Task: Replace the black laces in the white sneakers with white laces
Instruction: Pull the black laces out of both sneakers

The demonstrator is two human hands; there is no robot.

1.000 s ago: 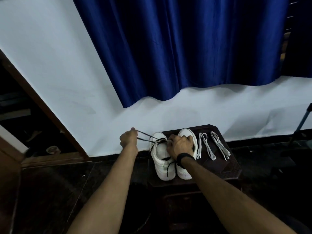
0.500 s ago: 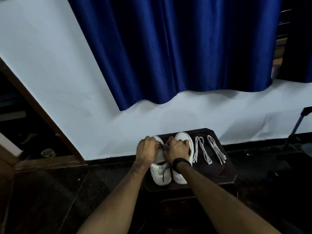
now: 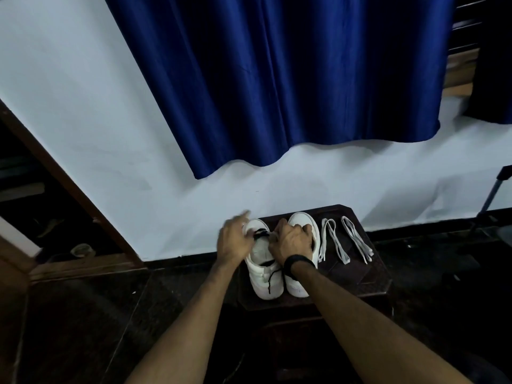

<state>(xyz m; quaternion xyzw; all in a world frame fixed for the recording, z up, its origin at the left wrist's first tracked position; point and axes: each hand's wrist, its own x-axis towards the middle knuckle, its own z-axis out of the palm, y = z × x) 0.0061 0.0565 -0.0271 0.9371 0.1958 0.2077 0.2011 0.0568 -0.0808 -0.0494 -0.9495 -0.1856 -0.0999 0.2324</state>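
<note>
Two white sneakers (image 3: 279, 261) are set on a dark stool (image 3: 357, 275). Black lace (image 3: 261, 234) is seemingly pinched by the blurred left hand (image 3: 234, 242); beside it, the shoe is gripped by the right hand (image 3: 291, 241). Further right, white laces (image 3: 343, 239) lie unused, so unlacing is judged unfinished.

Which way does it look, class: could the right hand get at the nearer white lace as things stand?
Probably yes: the right hand rests on the right sneaker, the nearer white lace lies uncovered beside it.
</note>
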